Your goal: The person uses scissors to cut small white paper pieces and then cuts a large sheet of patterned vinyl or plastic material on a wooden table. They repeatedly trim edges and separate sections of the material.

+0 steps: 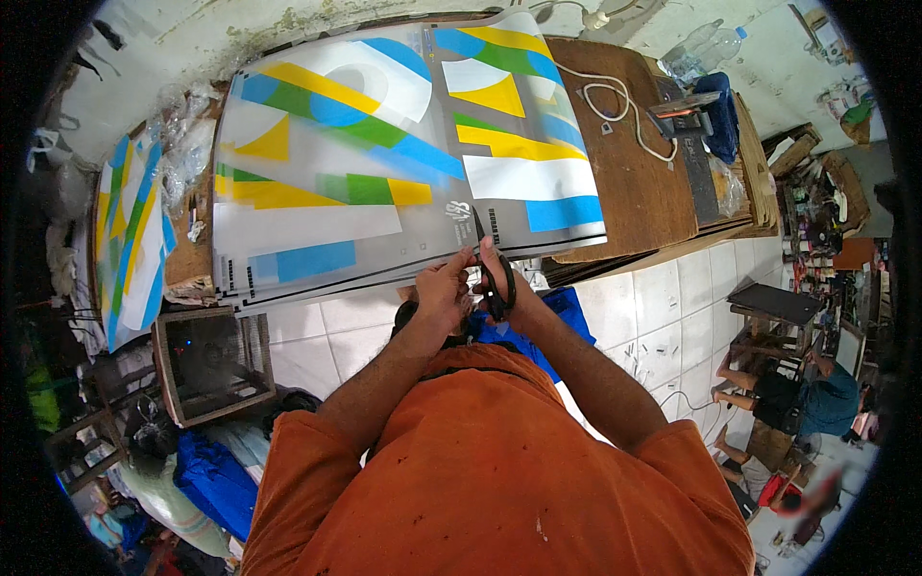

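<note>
A large printed sheet [317, 228] with yellow, green, blue and white shapes on a grey, see-through-looking ground lies over the table. Its front edge hangs toward me, and more sheet edges show just under it. My right hand [501, 269] grips black-handled scissors [497, 294], whose dark blade points away from me over the sheet near its front edge. Close beside it, my left hand [444, 290] has its fingers closed at that same edge, pinching the sheet. Whether the scissors' blades are apart is too small to tell.
The brown wooden tabletop [629, 182] carries a white cable [624, 101] and a plastic bottle [696, 50] at the back right. Another printed sheet [130, 240] stands at left, above a mesh-fronted wooden box [213, 365]. People sit on the tiled floor [663, 317] at far right.
</note>
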Available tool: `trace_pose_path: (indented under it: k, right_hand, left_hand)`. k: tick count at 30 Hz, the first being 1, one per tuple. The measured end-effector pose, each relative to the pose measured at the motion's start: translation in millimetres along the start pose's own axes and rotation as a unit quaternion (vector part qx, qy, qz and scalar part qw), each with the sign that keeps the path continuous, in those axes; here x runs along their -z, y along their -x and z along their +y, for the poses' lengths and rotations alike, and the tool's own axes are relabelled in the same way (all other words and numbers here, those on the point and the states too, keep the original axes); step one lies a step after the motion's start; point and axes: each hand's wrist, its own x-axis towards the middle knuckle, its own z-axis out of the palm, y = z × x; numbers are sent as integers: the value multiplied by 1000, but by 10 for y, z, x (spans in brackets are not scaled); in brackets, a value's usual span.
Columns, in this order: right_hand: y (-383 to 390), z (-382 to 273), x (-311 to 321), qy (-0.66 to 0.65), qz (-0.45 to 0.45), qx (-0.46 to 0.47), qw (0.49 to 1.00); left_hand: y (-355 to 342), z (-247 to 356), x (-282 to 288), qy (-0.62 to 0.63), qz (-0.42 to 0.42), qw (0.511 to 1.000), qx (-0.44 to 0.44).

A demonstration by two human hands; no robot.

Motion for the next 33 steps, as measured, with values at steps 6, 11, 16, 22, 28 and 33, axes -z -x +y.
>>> trace_pose_path:
  k: [6, 11, 16, 22, 28, 33]
  right_hand:
    - [2, -240, 10, -10, -13, -33, 999]
    - [-2, -335, -47, -24, -9, -52, 998]
    - [-30, -336, -50, -53, -47, -30, 997]
    - [-59, -370, -52, -24, -26, -40, 999]
    - [-146, -421, -49, -1, -35, -43, 998]
    - [-257, -450, -5, -5, -37, -49, 998]
  left_hand:
    - [-34, 2, 12, 7, -6, 1000, -7]
    - [-41, 32, -1, 7, -10, 999, -34]
    - [-51, -24, 55, -9, -21, 1000, -22]
    - [-98, -86, 78, 27, -48, 998, -15]
    - [-23, -9, 26, 24, -46, 999, -13]
    - [32, 26, -13, 27, -36, 999, -18]
